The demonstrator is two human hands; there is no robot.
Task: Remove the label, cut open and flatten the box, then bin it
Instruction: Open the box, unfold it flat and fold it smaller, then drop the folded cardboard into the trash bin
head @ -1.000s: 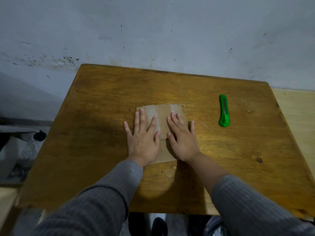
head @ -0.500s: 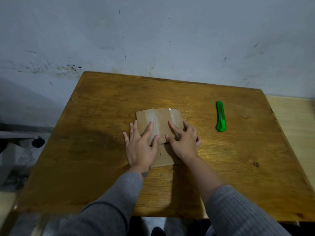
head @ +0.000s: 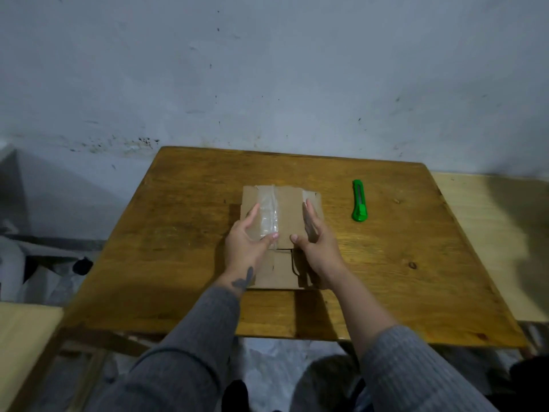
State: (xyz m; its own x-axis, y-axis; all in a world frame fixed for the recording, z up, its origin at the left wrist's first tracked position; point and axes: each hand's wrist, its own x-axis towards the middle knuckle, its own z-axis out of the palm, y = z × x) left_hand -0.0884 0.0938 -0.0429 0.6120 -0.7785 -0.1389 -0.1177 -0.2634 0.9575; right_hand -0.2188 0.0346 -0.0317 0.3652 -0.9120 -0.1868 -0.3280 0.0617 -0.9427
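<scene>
Both hands reached forward over the flattened box (head: pixel 285 209), which lay near the middle of the wooden table (head: pixel 184 233). On the near left part of the cardboard the left hand (head: pixel 246 242) had its fingers straight and pointing away from the person, the thumb angled inward with its tip beside a strip of clear tape (head: pixel 267 215); it gripped nothing, and whether the palm pressed the cardboard or hovered just above it could not be told. At the box's right side the right hand (head: pixel 315 242) stood turned on edge, fingers extended along the right border and somewhat blurred, thumb pointing toward the left thumb, the two tips close but apart. It too had its fingers straight, curled round nothing. Grey ribbed sleeves (head: pixel 190 352) covered both forearms, the right one pushed back farther, and a dark tattoo (head: pixel 243 279) showed at the left wrist.

To the right of the box, well apart from the right hand, a green utility knife (head: pixel 358 200) lay on the table, its length running away from the person. Behind the table rose a scuffed pale wall (head: pixel 267 84).
</scene>
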